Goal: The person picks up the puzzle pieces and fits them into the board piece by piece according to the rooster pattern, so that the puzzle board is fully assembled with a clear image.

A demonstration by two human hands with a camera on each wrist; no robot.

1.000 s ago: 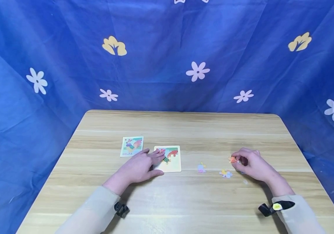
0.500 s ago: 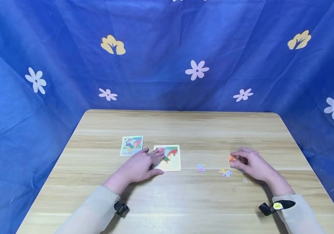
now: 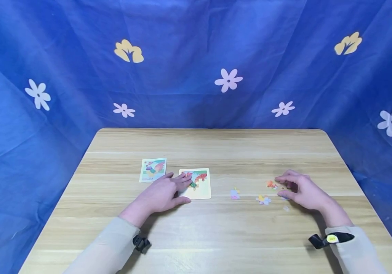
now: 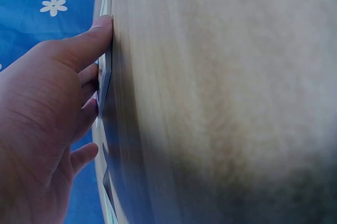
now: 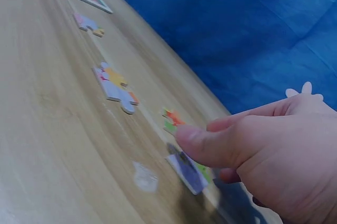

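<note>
My left hand [image 3: 163, 194] rests with spread fingers on a square jigsaw board [image 3: 203, 193], whose upper part holds joined red, green and teal pieces. In the left wrist view the thumb lies along the board's edge. On the right, my right hand [image 3: 303, 192] hovers low over loose pieces, thumb and fingers apart, holding nothing visible. An orange jigsaw piece [image 3: 270, 185] lies just left of its fingertips. Below the thumb in the right wrist view is a purple-and-white jigsaw piece [image 5: 188, 174], partly covered by the hand in the head view.
A picture card [image 3: 152, 170] of a colourful bird lies left of the board. Between board and right hand lie a lilac jigsaw piece [image 3: 235, 194] and a yellow-and-white one [image 3: 263, 199]. A whitish translucent patch [image 5: 145, 177] shows on the wooden table [image 3: 196, 236].
My right hand has let go of the orange jigsaw piece, which now lies on the table, and has drawn slightly right. The left hand stays on the board. The head view has shifted a little.
</note>
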